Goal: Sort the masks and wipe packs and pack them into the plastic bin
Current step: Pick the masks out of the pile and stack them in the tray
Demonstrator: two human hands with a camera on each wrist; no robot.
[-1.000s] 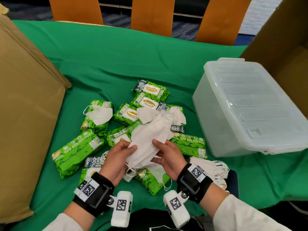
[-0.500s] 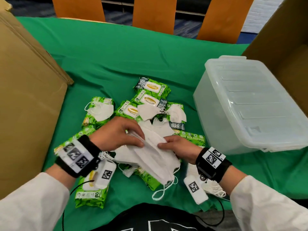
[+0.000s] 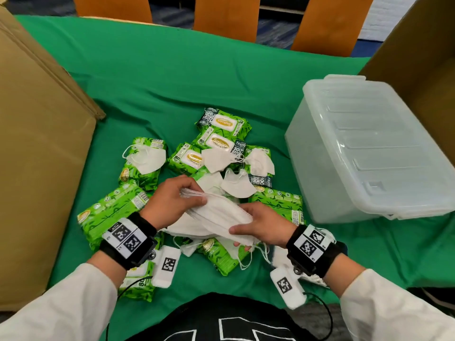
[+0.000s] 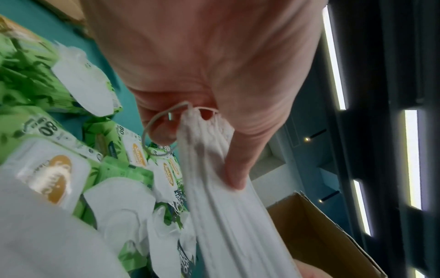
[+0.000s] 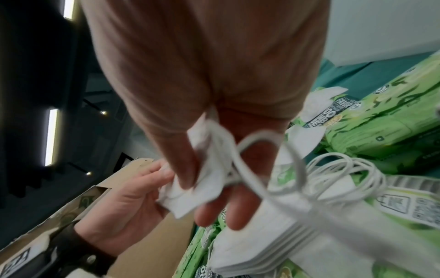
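Observation:
A stack of white masks [image 3: 216, 215] lies flat between both hands, low over the pile. My left hand [image 3: 172, 200] pinches its far left end, thumb on top [image 4: 238, 165]. My right hand [image 3: 258, 225] grips the near right end, fingers curled under it [image 5: 214, 188], ear loops dangling. Green wipe packs [image 3: 221, 124] lie heaped on the green cloth, with loose single masks [image 3: 150, 158] on top of them. The clear plastic bin [image 3: 369, 148] stands at the right with its lid on.
A large cardboard box [image 3: 37, 156] stands at the left and another cardboard box [image 3: 423, 57] behind the bin. More masks [image 3: 317, 276] lie under my right wrist. Orange chair backs [image 3: 226, 16] line the far table edge.
The mask stack went from held up on end between both hands to laid flat and low. My left hand moved over its far end; my right hand slid to the near end.

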